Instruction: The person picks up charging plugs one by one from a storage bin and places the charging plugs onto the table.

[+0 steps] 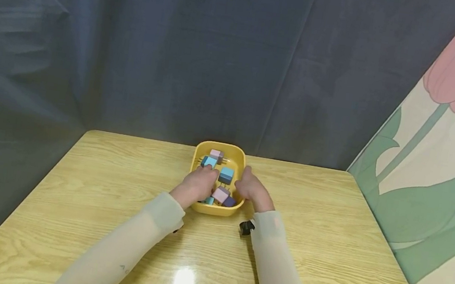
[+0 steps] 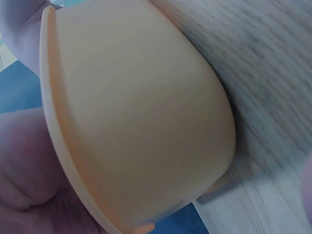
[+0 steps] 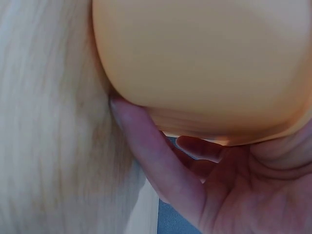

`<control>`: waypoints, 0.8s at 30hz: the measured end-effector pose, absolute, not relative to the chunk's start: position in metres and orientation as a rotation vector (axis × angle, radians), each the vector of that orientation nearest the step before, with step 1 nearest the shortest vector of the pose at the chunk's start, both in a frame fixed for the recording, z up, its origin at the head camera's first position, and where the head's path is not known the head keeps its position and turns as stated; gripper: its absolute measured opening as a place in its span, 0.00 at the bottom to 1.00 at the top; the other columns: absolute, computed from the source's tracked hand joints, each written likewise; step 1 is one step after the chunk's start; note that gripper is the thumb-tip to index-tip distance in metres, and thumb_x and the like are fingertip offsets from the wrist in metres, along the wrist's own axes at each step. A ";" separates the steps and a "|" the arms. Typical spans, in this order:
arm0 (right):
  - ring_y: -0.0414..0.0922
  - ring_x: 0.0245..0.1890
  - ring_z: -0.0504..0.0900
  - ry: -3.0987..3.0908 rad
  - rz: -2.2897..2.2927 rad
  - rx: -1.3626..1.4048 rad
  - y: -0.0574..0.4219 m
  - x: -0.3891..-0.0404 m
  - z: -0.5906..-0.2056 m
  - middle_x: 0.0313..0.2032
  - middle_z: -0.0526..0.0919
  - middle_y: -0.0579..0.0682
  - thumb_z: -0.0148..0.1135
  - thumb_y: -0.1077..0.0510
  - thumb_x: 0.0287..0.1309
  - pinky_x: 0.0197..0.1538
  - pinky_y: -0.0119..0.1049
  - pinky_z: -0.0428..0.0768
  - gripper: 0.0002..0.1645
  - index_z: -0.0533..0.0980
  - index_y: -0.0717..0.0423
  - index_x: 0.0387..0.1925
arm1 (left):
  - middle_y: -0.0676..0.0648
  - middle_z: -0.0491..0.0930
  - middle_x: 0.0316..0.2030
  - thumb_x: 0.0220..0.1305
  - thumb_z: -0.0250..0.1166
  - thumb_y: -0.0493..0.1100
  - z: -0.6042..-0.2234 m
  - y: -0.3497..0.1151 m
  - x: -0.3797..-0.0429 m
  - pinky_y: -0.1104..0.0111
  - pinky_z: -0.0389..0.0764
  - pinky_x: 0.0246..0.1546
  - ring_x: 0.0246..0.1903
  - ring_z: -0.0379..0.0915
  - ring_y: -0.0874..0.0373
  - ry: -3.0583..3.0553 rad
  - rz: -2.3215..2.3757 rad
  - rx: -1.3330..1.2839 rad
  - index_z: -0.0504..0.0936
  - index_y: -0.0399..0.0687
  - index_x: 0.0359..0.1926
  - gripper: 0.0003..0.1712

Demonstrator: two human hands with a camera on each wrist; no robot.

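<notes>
A yellow plastic bin (image 1: 213,210) holds several two-tone blocks with metal prongs, like small charger plugs. Among them are a blue one (image 1: 226,175) in the middle, a pink one (image 1: 221,194) near the front and another pink one (image 1: 216,154) at the back. My left hand (image 1: 199,184) reaches over the bin's left front, its fingers down by a blue plug (image 1: 209,162); I cannot tell whether they pinch it. At the right side, my right hand (image 1: 252,189) grips the bin, with the thumb (image 3: 158,158) along the outer wall in the right wrist view.
The bin stands on a light wood table (image 1: 118,170), close to its back edge. Behind hangs a dark curtain (image 1: 196,55), and a tulip-patterned cloth (image 1: 443,192) covers the right side. A small black device (image 1: 246,227) sits at the right wrist.
</notes>
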State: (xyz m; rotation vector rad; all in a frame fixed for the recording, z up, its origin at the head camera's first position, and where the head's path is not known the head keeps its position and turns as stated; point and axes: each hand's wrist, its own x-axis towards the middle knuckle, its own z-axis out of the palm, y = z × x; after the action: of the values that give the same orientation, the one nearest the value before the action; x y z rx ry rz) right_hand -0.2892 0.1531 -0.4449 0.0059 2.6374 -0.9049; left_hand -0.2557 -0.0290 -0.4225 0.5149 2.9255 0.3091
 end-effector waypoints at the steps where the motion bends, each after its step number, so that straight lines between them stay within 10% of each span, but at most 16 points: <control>1: 0.60 0.71 0.73 2.641 -0.903 0.003 0.153 -0.289 -0.445 0.83 0.56 0.72 0.44 0.59 0.81 0.75 0.52 0.74 0.47 0.33 0.70 0.85 | 0.39 0.81 0.56 0.79 0.62 0.37 -0.422 -0.029 -0.255 0.52 0.86 0.60 0.54 0.80 0.43 2.930 0.303 0.506 0.82 0.42 0.62 0.15; 15: 0.57 0.57 0.81 2.640 -0.893 0.007 0.151 -0.289 -0.444 0.77 0.65 0.71 0.44 0.58 0.81 0.46 0.39 0.79 0.47 0.34 0.68 0.86 | 0.37 0.78 0.62 0.78 0.59 0.31 -0.427 -0.031 -0.254 0.52 0.86 0.59 0.60 0.76 0.40 2.942 0.326 0.456 0.87 0.40 0.52 0.11; 24: 0.47 0.27 0.76 2.627 -0.885 0.037 0.151 -0.291 -0.445 0.72 0.71 0.73 0.45 0.59 0.81 0.27 0.32 0.73 0.47 0.34 0.67 0.86 | 0.36 0.79 0.61 0.79 0.58 0.31 -0.429 -0.031 -0.254 0.53 0.87 0.58 0.59 0.78 0.40 2.946 0.308 0.456 0.87 0.39 0.52 0.12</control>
State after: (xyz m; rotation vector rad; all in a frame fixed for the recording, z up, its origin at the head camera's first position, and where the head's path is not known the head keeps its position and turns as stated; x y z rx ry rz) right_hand -0.2913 0.1506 -0.4449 0.0366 2.6265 -0.8845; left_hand -0.2542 -0.0313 -0.4290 0.4560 2.9461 0.3080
